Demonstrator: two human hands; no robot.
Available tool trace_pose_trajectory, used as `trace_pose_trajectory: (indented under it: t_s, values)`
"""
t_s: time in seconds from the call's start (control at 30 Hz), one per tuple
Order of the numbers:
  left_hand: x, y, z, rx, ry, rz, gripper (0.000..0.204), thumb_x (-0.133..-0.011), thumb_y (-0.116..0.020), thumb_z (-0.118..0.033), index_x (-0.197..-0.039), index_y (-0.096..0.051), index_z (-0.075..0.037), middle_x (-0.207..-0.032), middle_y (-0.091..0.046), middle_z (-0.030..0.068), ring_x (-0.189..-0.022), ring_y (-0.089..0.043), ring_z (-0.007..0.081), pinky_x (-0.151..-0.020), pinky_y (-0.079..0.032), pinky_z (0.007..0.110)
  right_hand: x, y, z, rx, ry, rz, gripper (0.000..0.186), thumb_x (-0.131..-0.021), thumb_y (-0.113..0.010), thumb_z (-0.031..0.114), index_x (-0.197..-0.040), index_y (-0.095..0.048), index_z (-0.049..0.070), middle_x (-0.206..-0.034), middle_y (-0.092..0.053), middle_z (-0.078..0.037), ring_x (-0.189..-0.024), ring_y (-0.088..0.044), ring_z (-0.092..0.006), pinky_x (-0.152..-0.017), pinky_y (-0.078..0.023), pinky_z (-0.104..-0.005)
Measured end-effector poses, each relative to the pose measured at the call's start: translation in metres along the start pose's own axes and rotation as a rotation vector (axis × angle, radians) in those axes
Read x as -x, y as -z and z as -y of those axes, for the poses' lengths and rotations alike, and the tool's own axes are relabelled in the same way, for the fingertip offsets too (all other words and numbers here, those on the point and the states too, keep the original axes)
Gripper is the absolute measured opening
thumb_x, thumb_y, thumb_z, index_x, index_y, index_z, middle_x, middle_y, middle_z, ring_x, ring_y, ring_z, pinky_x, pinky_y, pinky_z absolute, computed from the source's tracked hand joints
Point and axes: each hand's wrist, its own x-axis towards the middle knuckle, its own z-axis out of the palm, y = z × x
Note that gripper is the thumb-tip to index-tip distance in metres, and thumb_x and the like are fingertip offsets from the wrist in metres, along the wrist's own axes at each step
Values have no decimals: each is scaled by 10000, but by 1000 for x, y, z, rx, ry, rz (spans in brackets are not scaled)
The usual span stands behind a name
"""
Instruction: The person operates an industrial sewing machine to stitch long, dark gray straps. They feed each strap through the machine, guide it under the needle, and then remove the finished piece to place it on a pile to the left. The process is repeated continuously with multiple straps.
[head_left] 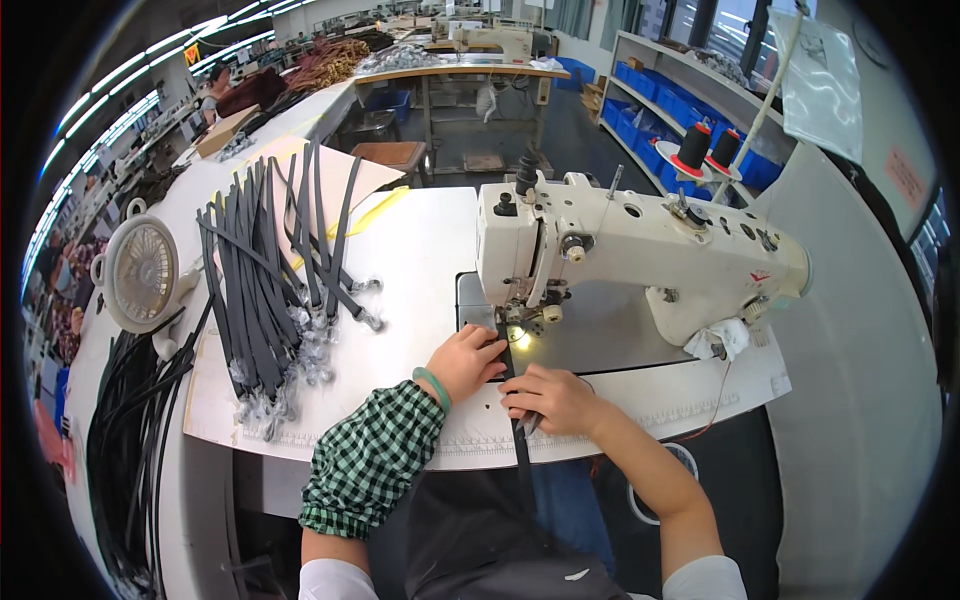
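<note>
A black strap [522,470] runs from under the needle area of a white sewing machine [590,235] down over the table edge toward my lap. My left hand [466,366], its wrist in a green bangle and its forearm in a checked sleeve cover, grips the strap's left side close to the presser foot [513,312]. Just nearer to me, my right hand [552,400] is closed on the same strap from the right. A small dark, metallic-looking item shows under its fingers; its kind is unclear. The machine's lamp lights the spot beside the strap.
Left of the machine lies a pile of black straps [250,300] with plastic-wrapped ends. Beyond it are a small white fan [142,262] and more straps hanging [125,430]. Thread cones [692,148] stand behind the machine; a white cloth [722,338] rests at its base.
</note>
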Motion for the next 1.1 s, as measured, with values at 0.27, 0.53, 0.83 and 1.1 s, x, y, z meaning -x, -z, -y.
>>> trace_pose_trajectory:
  t_s: [0.27, 0.53, 0.83, 1.1]
  values:
    - [1, 0, 0, -1, 2, 0, 321, -704, -652, -164, -986, -593, -22, -996, -540, 108, -928, -509, 254, -794, -448, 320, -1, 0, 1, 18, 3, 6, 101, -685, -637, 114, -774, -597, 87, -863, -590, 17, -690, -507, -157, -593, -461, -273]
    - [0, -1, -1, 1, -5, 11, 334, -699, -652, -157, -994, -582, -17, -993, -536, 115, -931, -503, 262, -795, -443, 326, -1, 2, 3, 21, -33, 15, 104, -679, -633, 107, -775, -597, 95, -866, -594, 14, -694, -515, -162, -565, -469, -284]
    - [0, 0, 0, 5, -24, 2, 366, -691, -657, -205, -999, -578, -23, -982, -526, 113, -911, -490, 255, -793, -435, 332, 0, 1, 1, 1, -32, 13, 96, -674, -634, 100, -760, -597, 81, -859, -587, 14, -693, -504, -164, -584, -467, -281]
    - [-1, 0, -1, -1, -10, 17, 388, -677, -668, -182, -1017, -579, -17, -998, -528, 116, -908, -501, 263, -784, -439, 333, 3, -2, -1, -5, -25, 5, 115, -653, -638, 76, -760, -597, 78, -868, -588, 9, -697, -506, -167, -586, -464, -280]
